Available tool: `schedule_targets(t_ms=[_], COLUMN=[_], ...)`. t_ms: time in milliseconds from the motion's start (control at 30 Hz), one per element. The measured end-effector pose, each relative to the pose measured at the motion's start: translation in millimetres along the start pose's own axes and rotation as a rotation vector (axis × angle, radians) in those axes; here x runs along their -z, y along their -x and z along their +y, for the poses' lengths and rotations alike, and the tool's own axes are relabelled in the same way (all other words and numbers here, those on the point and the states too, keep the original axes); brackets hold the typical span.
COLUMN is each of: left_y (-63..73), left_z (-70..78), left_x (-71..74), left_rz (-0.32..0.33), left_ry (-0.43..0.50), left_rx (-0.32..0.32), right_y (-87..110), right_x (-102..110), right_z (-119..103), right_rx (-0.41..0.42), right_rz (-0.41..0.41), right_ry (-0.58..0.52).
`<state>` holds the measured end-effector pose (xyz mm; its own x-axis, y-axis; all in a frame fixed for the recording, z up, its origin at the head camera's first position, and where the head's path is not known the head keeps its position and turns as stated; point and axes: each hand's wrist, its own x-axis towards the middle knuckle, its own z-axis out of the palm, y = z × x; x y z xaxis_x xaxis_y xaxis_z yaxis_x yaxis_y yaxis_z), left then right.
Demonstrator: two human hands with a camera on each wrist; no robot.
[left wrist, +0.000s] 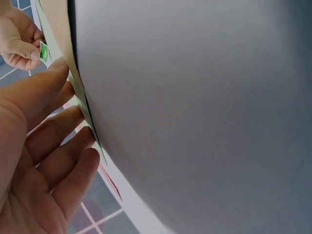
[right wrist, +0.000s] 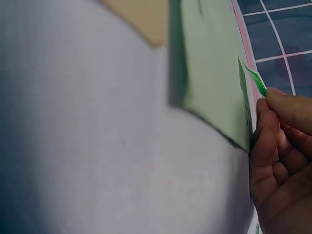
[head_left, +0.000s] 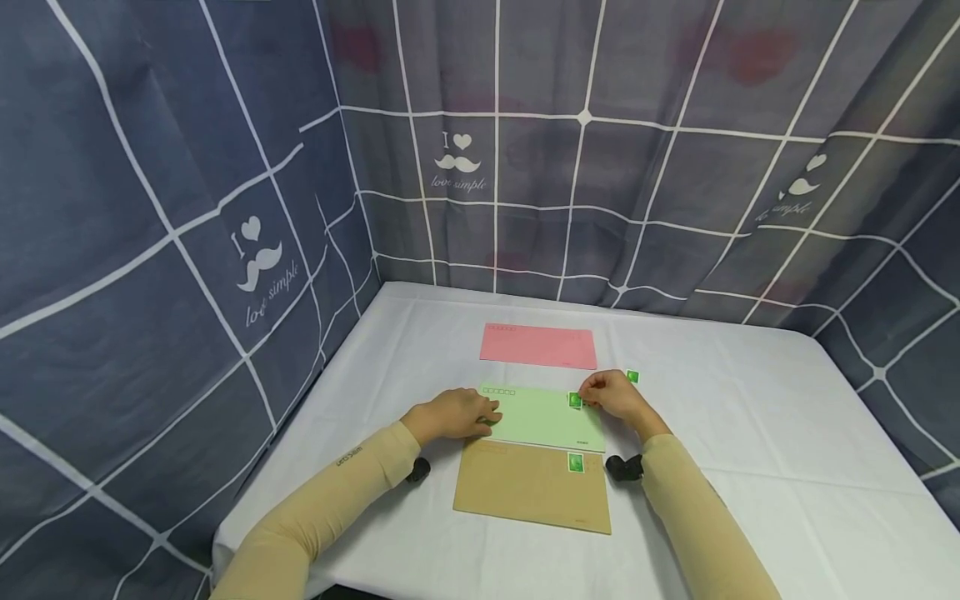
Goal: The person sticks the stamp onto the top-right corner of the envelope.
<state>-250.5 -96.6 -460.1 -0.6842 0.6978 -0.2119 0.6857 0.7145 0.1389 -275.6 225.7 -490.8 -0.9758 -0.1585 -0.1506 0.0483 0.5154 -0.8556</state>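
A light green envelope (head_left: 540,421) lies in the middle of the white table. My left hand (head_left: 459,412) rests on its left end, fingers spread and lightly bent; in the left wrist view the fingertips (left wrist: 87,139) touch the paper. At the envelope's upper right corner, my right hand (head_left: 613,393) pinches a green postage stamp (head_left: 574,400) between thumb and forefinger. The stamp (right wrist: 257,81) appears tilted up off the paper in the right wrist view, its lower edge hidden by the fingers.
Nearer me lies a brown envelope (head_left: 525,492) with a green stamp (head_left: 575,462) at its upper right. A pink envelope (head_left: 536,346) lies farther back. Another green stamp (head_left: 633,377) is on the table (head_left: 750,417) beyond my right hand. Patterned grey curtains (head_left: 525,167) stand behind.
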Motion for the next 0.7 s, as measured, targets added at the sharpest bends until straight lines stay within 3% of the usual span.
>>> schedule_targets(t_ms=[267, 700], left_y=[1.2, 2.0], left_z=[0.2, 0.5], left_x=[-0.3, 1.1], left_rz=[0.003, -0.003], left_ry=[0.016, 0.015], left_rx=[0.002, -0.003], right_y=[-3.7, -4.8], right_x=[-1.9, -2.9], right_z=[1.2, 1.4], right_rx=[0.025, 0.029], right_rz=[0.025, 0.024], right_ry=[0.082, 0.105])
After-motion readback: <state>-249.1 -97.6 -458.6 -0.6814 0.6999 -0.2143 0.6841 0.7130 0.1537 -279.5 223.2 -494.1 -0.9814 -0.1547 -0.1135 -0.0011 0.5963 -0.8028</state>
